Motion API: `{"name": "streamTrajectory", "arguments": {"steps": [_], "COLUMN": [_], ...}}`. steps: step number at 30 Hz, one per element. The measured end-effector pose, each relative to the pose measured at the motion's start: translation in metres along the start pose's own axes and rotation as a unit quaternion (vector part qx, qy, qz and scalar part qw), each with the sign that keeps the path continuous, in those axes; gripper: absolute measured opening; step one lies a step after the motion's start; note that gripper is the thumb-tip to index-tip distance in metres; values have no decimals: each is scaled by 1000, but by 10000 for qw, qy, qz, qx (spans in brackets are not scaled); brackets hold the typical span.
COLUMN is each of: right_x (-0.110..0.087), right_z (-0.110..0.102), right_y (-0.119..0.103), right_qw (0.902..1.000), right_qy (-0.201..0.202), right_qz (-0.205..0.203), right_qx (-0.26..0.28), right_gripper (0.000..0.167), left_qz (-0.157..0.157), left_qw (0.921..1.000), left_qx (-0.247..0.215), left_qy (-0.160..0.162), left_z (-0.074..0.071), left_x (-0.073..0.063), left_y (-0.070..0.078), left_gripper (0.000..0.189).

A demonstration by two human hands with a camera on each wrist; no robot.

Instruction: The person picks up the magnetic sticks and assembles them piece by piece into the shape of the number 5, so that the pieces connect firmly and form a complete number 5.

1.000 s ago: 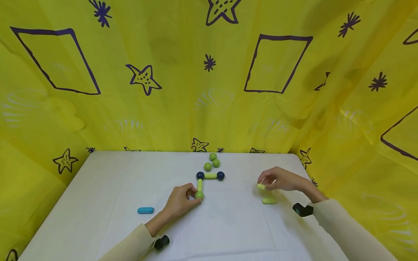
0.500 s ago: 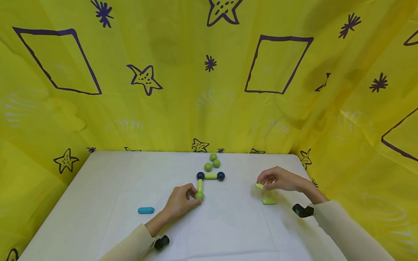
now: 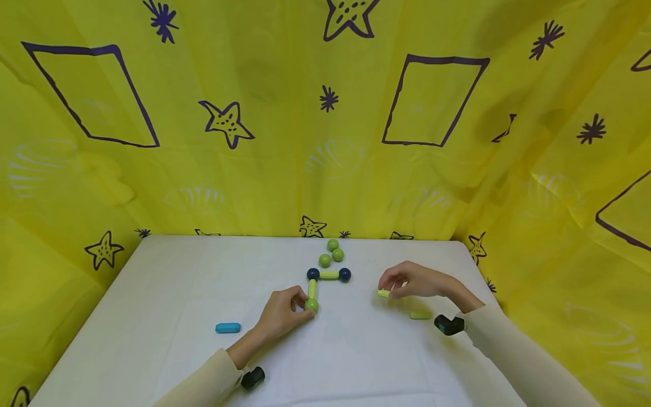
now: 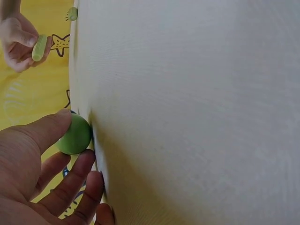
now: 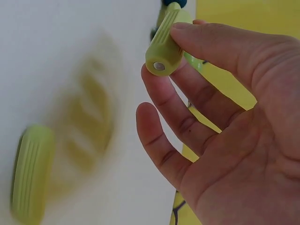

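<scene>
My left hand [image 3: 281, 312] pinches a green ball [image 4: 76, 135] between thumb and fingers on the white table. From that ball a light green rod [image 3: 312, 289] runs back to a dark blue ball [image 3: 313, 274]. A second light green rod [image 3: 329, 275] joins this one to another dark blue ball [image 3: 344, 275] on its right. Above the table, right of this joined piece, my right hand [image 3: 418, 281] holds a loose yellow-green magnetic rod [image 5: 165, 44]; a silvery spot shows in its end. Below that hand another yellow-green rod [image 5: 33, 173] lies on the table.
Behind the joined piece lie several loose green balls [image 3: 333, 245]. A blue rod [image 3: 228, 328] rests left of my left forearm. Yellow patterned cloth [image 3: 285, 169] hangs along the back and sides of the white table [image 3: 356, 362].
My right hand has moved left with the yellow-green rod, towards the joined piece. The left hand stays on the green ball.
</scene>
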State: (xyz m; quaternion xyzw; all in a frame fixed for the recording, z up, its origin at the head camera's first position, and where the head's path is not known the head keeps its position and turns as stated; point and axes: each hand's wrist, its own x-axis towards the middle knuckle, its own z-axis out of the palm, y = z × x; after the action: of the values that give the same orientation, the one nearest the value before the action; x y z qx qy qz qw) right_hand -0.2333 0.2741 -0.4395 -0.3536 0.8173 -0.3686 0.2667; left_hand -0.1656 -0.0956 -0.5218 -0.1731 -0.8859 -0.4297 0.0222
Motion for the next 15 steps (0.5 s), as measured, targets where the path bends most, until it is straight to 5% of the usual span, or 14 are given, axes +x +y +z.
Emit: {"name": "streamTrajectory", "arguments": {"steps": [15], "right_x": [60], "right_z": [34], "right_y": [-12], "right_qw": [9992], "right_qy": [-332], "right_qz": [-29], "right_qx": [198], "right_gripper": [19], "left_qz": [-71], "left_qw": [9999], "left_qx": [-2], "left_qy": [-72], "left_z": [0], "left_x": [1], "left_y": [1], "left_gripper": [22]}}
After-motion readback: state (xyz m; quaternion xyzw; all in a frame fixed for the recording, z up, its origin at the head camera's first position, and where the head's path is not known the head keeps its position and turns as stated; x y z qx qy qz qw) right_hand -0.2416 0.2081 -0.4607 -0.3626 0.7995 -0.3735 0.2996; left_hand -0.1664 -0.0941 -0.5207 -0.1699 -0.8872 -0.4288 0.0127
